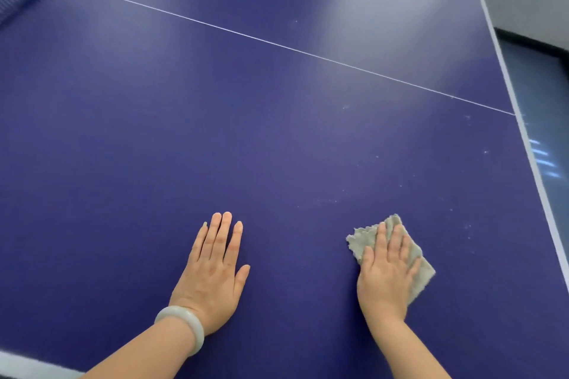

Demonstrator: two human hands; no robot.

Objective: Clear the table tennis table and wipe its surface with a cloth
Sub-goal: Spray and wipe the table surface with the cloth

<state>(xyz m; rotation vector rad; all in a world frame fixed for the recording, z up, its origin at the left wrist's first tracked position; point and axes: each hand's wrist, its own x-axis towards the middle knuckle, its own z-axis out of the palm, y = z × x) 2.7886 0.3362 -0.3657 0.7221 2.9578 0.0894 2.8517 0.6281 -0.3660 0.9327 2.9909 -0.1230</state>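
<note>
We judge clearing done, nothing loose showing on the blue bench (277, 132), and wiping underway: our right hand (386, 271) presses the grey cloth (363, 240) flat, left hand (212, 268) open alongside, pale specks (468, 226) remaining near the right edge.

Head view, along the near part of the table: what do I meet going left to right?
bracelet → left hand, flat on the blue top → right hand, pressing flat on the cloth → white edge line
</note>
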